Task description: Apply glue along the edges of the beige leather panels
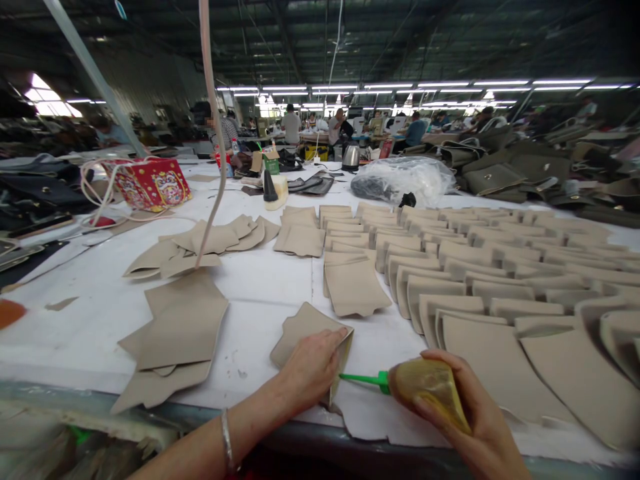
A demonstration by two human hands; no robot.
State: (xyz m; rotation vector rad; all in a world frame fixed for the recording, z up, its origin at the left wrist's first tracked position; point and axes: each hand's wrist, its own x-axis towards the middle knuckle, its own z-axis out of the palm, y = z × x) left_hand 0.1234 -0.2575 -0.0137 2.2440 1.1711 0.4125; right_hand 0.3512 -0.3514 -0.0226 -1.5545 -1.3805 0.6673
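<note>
My left hand (pixel 310 367) presses down on a folded beige leather piece (pixel 300 328) near the front edge of the white table (pixel 260 287), fingers closed over its right edge. My right hand (pixel 460 407) is wrapped round a yellowish glue squeeze bottle (pixel 430 390). Its green nozzle (pixel 363 379) points left and touches the piece's edge just under my left fingers. A bracelet sits on my left wrist.
Many beige cut pieces (pixel 500 267) lie in overlapping rows on the right. Loose stacks (pixel 180 333) lie at left and centre. A red patterned bag (pixel 150 181), a plastic bag (pixel 400 177) and a hanging cord (pixel 213 133) are farther back. People work at distant tables.
</note>
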